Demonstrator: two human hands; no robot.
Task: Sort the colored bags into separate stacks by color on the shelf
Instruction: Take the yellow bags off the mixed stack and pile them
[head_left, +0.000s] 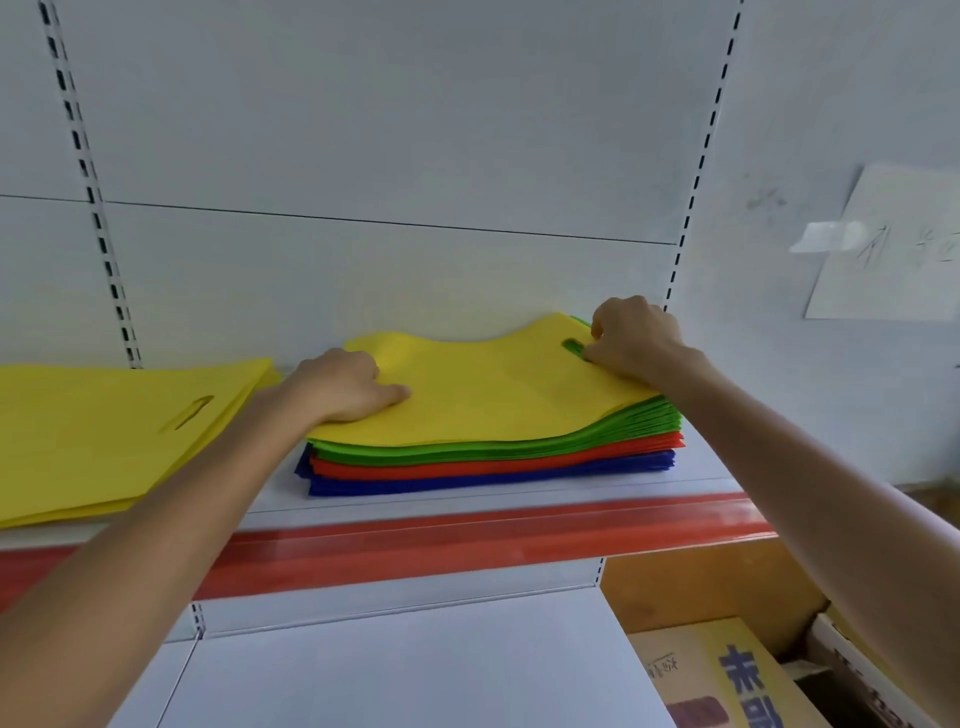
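Shelf (467, 540): runs across the middle of the frame and carries two piles, well apart.

Mixed stack (493, 462), centre of frame: blue bags at the bottom, orange above them, green above those, one yellow on top. All three lower colours remain unsorted.

Yellow stack (104, 431), left of frame: yellow bags only, lying flat, handle slot visible. It is the only colour pile started.

Top yellow bag (493, 384): on the mixed stack, rippled along its far edge, not yet lifted clear. Green shows through its handle slot (574, 349).

Left grip (343, 384): rests on the bag's left edge, thumb laid flat on top. The fingers are bent out of sight, so it cannot be told whether they hold the edge.

Right grip (634, 338): narrow, fingers curled and pinching the bag at the handle slot.

Assessment: early stage. Yellow appears nearly finished; green, orange and blue piles are still to be made
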